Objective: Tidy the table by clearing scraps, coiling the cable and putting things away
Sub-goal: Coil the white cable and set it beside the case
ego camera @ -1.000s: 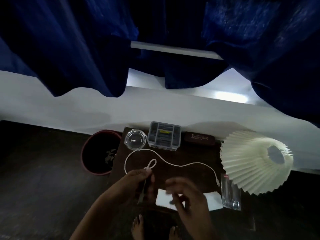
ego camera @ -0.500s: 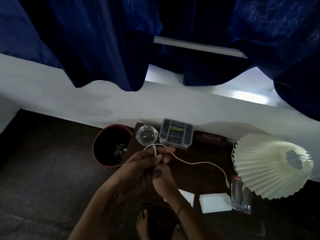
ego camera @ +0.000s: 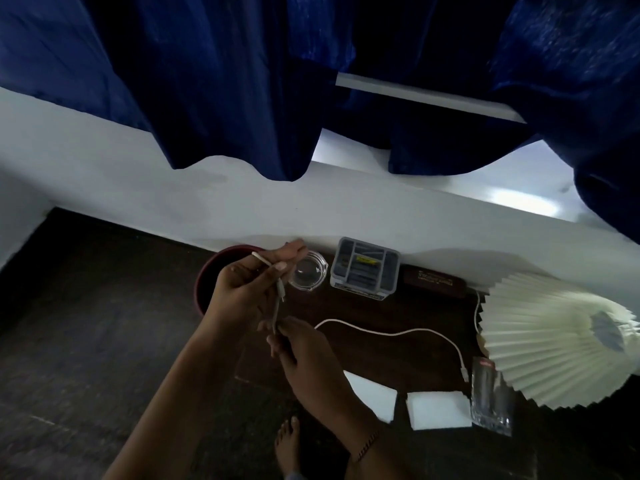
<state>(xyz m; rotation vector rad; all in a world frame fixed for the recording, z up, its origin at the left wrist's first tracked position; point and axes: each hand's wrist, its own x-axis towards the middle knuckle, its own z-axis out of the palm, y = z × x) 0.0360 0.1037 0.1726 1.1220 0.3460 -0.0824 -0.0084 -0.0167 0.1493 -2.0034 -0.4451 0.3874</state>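
1. Cable (ego camera: 391, 331): a thin white cord lies in a wavy line across the dark table (ego camera: 408, 313), its far end with a plug near the table's right front, just beside a clear plastic packet (ego camera: 491, 396).
2. Near the left end, the cord rises off the table into both hands; a small folded loop of it sticks out above the left hand (ego camera: 242, 292).
3. That left hand is closed on the cord, thumb and fingers pinched together over the loop, raised in front of a dark red bin (ego camera: 207, 282).
4. Below it, the right hand (ego camera: 304, 358) has its fingertips pinched on the same cord, low over the table's left edge.
5. Along the wall stand a clear glass dish (ego camera: 308, 271), a grey compartment box (ego camera: 363, 268) and a dark flat case (ego camera: 433, 278).
6. Two white paper pieces (ego camera: 436, 408) lie at the front edge.
7. A pleated cream lampshade (ego camera: 547, 341) lies tipped at the right.
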